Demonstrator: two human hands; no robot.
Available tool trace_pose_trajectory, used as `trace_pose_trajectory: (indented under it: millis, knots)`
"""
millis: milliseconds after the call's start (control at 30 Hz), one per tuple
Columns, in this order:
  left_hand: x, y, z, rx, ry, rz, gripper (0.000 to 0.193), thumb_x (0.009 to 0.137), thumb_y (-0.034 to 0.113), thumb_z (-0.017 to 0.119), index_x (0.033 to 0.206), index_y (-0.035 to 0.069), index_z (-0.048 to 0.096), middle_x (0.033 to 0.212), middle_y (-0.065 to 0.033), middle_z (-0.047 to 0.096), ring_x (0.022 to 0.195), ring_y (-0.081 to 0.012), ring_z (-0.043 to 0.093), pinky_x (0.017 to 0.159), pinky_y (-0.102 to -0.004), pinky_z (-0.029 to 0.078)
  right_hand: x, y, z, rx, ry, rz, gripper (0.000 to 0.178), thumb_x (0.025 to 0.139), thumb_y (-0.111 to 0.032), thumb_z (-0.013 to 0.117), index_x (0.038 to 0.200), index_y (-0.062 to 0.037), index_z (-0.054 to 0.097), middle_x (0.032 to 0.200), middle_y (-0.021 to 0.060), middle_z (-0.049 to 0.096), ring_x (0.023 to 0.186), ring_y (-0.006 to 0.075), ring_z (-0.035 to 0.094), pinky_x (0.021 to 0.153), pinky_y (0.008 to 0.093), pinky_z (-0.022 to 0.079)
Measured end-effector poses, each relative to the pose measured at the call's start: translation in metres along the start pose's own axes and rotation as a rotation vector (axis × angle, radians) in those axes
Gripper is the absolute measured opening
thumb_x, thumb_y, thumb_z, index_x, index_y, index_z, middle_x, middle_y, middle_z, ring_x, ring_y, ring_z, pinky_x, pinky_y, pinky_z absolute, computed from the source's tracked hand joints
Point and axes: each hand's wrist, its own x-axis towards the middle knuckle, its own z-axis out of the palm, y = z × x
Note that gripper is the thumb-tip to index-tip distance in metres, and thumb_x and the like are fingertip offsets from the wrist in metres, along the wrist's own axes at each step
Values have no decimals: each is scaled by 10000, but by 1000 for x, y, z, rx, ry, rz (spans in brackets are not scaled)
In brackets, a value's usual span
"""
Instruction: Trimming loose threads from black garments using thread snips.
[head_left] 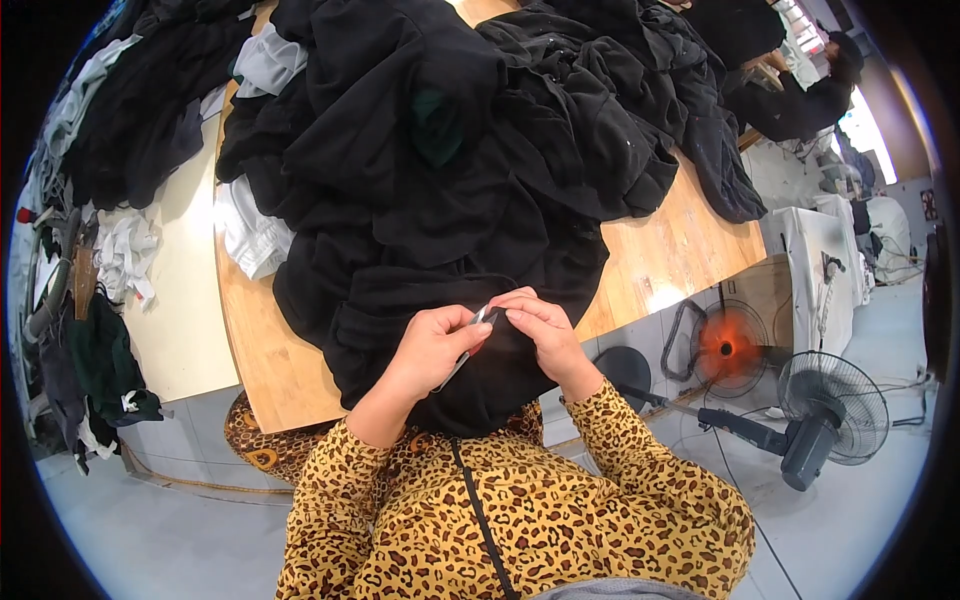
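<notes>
A large black garment (430,240) lies heaped over the wooden table's front edge and hangs down onto my lap. My left hand (432,345) is closed round a small metal tool (453,372) with a touch of red, which looks like thread snips; fingers partly hide it. A pale, shiny piece shows at the left thumb and fingertip. Right beside it, my right hand (545,335) pinches an edge of the black cloth between thumb and fingers. The fingertips of both hands nearly meet over the garment.
More dark garments (590,100) are piled on the wooden table (690,235). White cloth (250,230) lies at its left edge. A pale table (175,330) stands left, with hanging clothes. At right are a standing fan (830,410), an orange-glowing fan (727,347) and another person (800,95).
</notes>
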Motion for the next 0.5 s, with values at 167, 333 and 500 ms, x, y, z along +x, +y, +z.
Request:
trace_pose_trajectory:
  millis: [167,333,500]
  knots:
    - [1,3,-5,85,-28,6,179,861,151,653,743,19,620,622,53,532,582,-29,436,527,-206,350,-1,0,-1,106,-24,40,195,910,-71,514,1003,36,647,1049,46,607,1035,151,506,933,256,370]
    - [1,17,-10,262,-61,10,183,849,156,658,760,-1,628,625,13,545,584,-63,461,542,-231,372,-1,1,-1,115,-44,41,190,918,-82,514,991,36,645,1034,43,602,1016,146,506,924,252,369]
    - [4,18,-17,403,-75,137,172,826,143,666,806,-26,637,746,-68,589,672,-125,531,622,-272,423,0,2,-2,125,-80,44,191,931,-104,509,983,33,631,1010,33,584,992,134,502,907,248,369]
